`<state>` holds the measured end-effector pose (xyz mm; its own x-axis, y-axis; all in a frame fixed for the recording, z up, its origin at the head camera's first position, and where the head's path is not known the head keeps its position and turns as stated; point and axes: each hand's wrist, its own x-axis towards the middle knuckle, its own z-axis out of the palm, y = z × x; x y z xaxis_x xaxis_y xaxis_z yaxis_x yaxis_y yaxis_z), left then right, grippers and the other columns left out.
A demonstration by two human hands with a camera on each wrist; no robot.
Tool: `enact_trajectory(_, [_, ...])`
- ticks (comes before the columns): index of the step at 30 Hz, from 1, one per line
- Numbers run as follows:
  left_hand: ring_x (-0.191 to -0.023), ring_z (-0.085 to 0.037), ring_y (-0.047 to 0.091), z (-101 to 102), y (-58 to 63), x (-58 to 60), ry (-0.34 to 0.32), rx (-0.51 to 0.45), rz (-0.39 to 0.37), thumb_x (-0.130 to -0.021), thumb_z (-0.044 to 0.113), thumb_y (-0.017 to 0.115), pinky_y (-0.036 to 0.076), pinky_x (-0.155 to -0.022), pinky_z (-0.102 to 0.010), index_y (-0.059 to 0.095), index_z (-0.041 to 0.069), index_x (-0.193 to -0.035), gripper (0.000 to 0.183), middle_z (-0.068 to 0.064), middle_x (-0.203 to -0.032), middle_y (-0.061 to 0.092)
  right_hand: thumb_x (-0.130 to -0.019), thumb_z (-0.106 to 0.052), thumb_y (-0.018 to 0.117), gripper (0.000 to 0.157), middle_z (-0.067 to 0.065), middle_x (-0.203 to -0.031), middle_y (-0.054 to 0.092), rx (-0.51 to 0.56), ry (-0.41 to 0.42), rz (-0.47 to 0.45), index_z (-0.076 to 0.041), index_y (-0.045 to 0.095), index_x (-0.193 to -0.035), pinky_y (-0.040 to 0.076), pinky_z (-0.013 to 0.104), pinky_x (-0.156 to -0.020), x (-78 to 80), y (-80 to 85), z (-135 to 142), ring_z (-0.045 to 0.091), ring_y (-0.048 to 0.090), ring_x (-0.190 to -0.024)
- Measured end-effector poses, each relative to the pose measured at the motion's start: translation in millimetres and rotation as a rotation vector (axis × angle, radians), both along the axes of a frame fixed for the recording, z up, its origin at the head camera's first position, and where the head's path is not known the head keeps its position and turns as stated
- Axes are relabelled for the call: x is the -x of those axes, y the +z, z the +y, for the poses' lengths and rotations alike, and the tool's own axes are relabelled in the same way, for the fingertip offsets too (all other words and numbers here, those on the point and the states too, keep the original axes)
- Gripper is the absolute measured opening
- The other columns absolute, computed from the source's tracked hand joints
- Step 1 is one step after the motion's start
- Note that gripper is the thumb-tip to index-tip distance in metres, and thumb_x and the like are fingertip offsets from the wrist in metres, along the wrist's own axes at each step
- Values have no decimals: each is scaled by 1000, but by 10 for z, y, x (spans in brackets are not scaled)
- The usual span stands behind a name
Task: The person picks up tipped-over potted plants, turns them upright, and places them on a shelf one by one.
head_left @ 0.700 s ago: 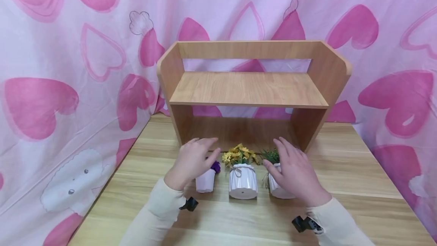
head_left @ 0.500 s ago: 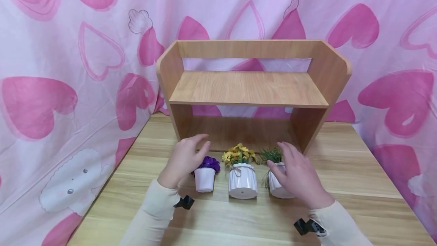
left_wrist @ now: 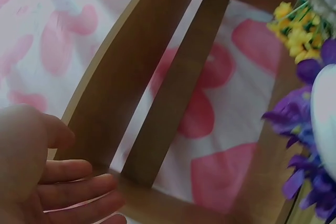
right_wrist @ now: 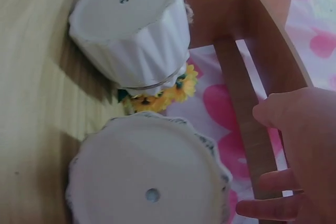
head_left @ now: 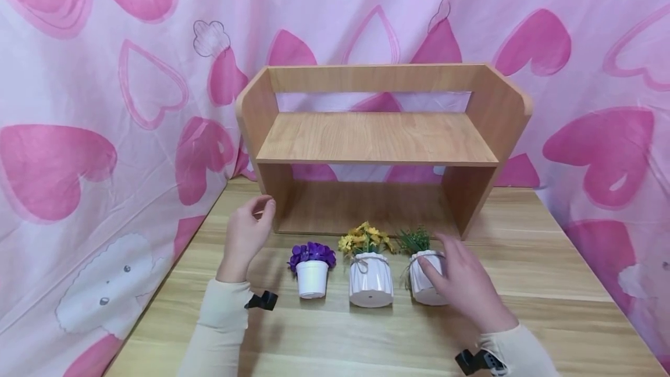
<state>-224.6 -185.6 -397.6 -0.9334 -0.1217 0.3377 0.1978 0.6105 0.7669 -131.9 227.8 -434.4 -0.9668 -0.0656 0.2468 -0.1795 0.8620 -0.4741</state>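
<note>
My left hand [head_left: 246,240] is raised by the shelf's left front corner, fingers loosely bent and holding nothing. To its right is a small white pot of purple flowers [head_left: 312,272]. In the middle, a white pot of yellow flowers [head_left: 370,281] lies with its base toward me, twine round its neck. My right hand [head_left: 471,287] hovers at the right side of a white pot with a green plant [head_left: 425,278] and partly covers it. In the right wrist view the fingers are spread beside that pot's base [right_wrist: 147,166]; whether they touch it I cannot tell.
A two-tier wooden shelf [head_left: 377,138] stands behind the pots on the wooden table [head_left: 345,342]. Its side panels flank both levels. A pink heart-patterned cloth [head_left: 157,179] hangs at the back and sides.
My left hand has moved left, away from the purple flowers, uncovering their pot. My right hand has shifted slightly right and down. The pots keep their places.
</note>
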Motion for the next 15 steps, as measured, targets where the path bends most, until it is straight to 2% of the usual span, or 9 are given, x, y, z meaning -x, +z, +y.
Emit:
enact_trajectory(4, [-116,-42,75,-103,45,70,43,-59,45,-109,27,59,61,-101,-54,71,-3,-132,39,-25,-128,76,-105,-43,69,71,29,-153,55,12,-25,-10,1,46,-156,45,72,-112,-30,-65,19,52,53,-140])
enact_trajectory(10, [-132,-40,67,-128,168,188,68,-148,59,-110,37,57,55,-110,-55,62,0,-147,52,-23,-142,70,-104,-47,68,78,36,-147,55,0,-89,-37,9,45,-152,49,73,-105,-93,-172,31,56,59,-130])
enact_trajectory(15, [-121,-41,70,-91,290,315,126,-162,138,-110,36,57,57,-105,-55,64,-2,-142,50,-24,-133,71,-104,-55,66,82,35,-138,58,9,-131,-99,11,47,-149,52,72,-101,-131,-259,32,53,62,-124])
